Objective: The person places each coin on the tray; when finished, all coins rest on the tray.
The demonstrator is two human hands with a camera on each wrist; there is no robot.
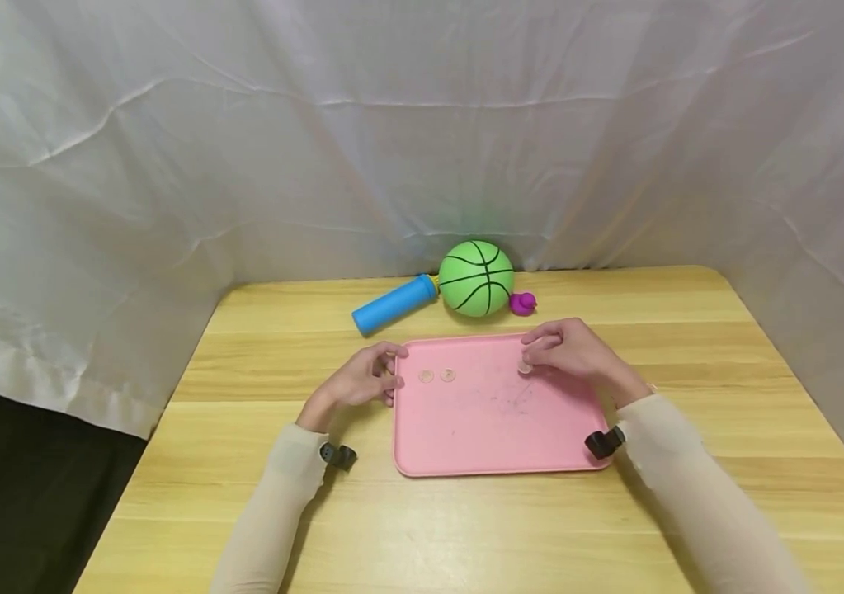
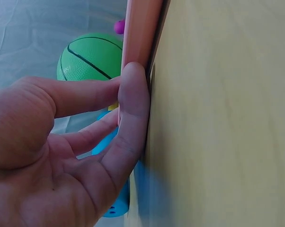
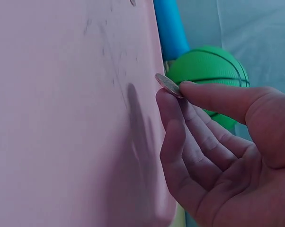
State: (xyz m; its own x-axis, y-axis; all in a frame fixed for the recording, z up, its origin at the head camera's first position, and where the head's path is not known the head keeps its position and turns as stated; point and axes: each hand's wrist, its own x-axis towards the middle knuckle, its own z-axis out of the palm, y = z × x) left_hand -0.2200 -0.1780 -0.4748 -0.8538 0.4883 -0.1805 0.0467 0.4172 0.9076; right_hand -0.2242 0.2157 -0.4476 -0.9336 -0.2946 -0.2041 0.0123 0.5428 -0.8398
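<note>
Right hand is pinching a coin — fingers drawn together, thumb and forefinger parted only by its thickness — and is holding it above the pink tray, right of centre. Left hand is gripping the tray's left rim between thumb and bent fingers; a second coin and a third coin are lying nearby on the tray. Beyond it, a green ball is sitting between a blue cylinder and a purple duck.
</note>
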